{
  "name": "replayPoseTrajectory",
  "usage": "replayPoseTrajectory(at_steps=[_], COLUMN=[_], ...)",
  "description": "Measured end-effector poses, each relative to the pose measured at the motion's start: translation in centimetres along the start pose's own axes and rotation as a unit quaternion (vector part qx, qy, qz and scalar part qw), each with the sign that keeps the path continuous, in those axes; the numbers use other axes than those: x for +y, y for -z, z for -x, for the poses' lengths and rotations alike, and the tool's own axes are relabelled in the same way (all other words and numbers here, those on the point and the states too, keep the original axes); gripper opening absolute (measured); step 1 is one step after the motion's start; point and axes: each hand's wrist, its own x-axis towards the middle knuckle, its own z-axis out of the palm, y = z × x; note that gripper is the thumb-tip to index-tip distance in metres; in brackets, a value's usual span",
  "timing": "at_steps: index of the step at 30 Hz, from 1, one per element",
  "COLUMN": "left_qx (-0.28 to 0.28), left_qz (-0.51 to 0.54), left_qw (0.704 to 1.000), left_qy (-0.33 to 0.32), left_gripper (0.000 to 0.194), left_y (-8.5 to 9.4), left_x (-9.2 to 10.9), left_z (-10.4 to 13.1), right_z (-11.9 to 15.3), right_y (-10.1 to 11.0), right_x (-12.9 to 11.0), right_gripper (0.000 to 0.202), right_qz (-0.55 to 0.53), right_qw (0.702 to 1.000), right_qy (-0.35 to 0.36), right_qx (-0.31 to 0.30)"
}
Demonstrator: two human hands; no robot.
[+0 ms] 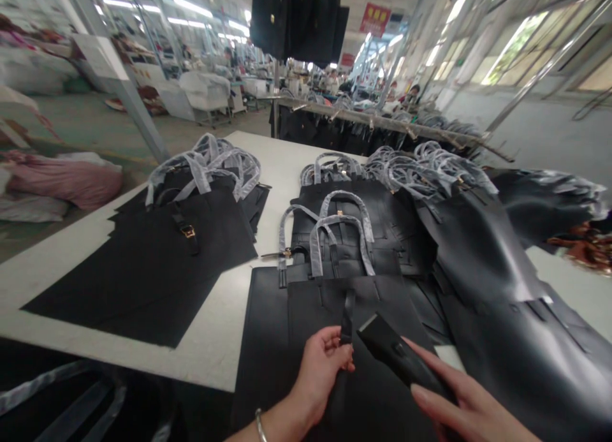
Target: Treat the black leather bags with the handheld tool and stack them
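Just in front of me lies a black leather bag panel [310,308] with two plastic-wrapped handles [342,225]. My left hand [322,372] is closed over it, pinching a narrow black strap [349,314] between thumb and fingers. A metal bangle circles that wrist. My right hand [459,397] grips a black handheld tool [396,353] with a flat, pale-edged tip; its exact kind I cannot make out. The tool's tip points toward the strap, a little to the right of it and apart from it.
On the left of the white table [224,321] lies a stack of black bag panels [157,263], with a gold-coloured buckle on top. More black panels [482,250] with wrapped handles pile up on the right. Black pieces [296,27] hang from a rack beyond the table.
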Motion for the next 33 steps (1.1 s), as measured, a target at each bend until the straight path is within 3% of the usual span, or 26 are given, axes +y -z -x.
replayPoseTrajectory(at_steps=[5,9,12,15,17,18,20,22,24,25,29,33], left_qx=[-0.011,-0.023,-0.039,-0.063,-0.051,-0.051,-0.084,-0.129,-0.144,-0.14,-0.133,-0.117], left_qz=[-0.135,-0.162,-0.098,0.019,-0.013,-0.088,-0.301,-0.481,-0.578,-0.604,-0.642,-0.636], left_qw=[0.989,0.985,0.994,0.995,0.989,0.982,0.929,0.834,0.755,0.731,0.687,0.692], left_qy=[-0.06,-0.051,-0.029,-0.08,-0.136,-0.16,-0.198,-0.237,-0.274,-0.287,-0.313,-0.322], left_gripper=[0.017,0.015,0.033,0.047,0.047,0.044,0.037,0.035,0.038,0.038,0.034,0.033], left_y=[0.0,-0.1,0.1,0.8,1.5,1.9,2.7,3.2,3.5,3.5,3.3,3.4], left_x=[-0.2,-0.5,1.9,5.5,6.6,6.4,4.7,2.2,0.0,-0.6,-1.0,-0.5], left_z=[-0.1,-0.1,-1.2,-3.0,-3.8,-3.9,-3.5,-2.6,-1.7,-1.4,-1.0,-1.2], right_z=[-0.2,-1.2,-2.3,-3.6,-4.6,-5.2,-6.3,-7.4,-8.5,-9.1,-10.6,-10.3], right_y=[-1.5,-1.5,-0.5,0.5,0.7,0.7,0.6,0.4,0.3,0.2,0.2,0.7], right_x=[0.1,-0.3,-0.6,-0.8,-0.9,-1.0,-1.1,-1.3,-1.7,-2.1,-4.0,-4.7], right_gripper=[0.079,0.08,0.084,0.078,0.073,0.07,0.065,0.062,0.06,0.059,0.056,0.056], right_qz=[0.016,-0.01,-0.009,0.005,0.011,0.012,0.012,0.015,0.018,0.018,0.005,0.019], right_qw=[0.999,0.998,0.997,0.997,0.997,0.998,0.998,0.998,0.998,0.998,0.997,0.997], right_qy=[0.019,0.059,0.058,0.049,0.046,0.044,0.045,0.056,0.063,0.063,0.061,0.044], right_qx=[-0.046,0.003,0.051,0.06,0.055,0.049,0.03,0.012,-0.003,-0.01,-0.039,-0.062])
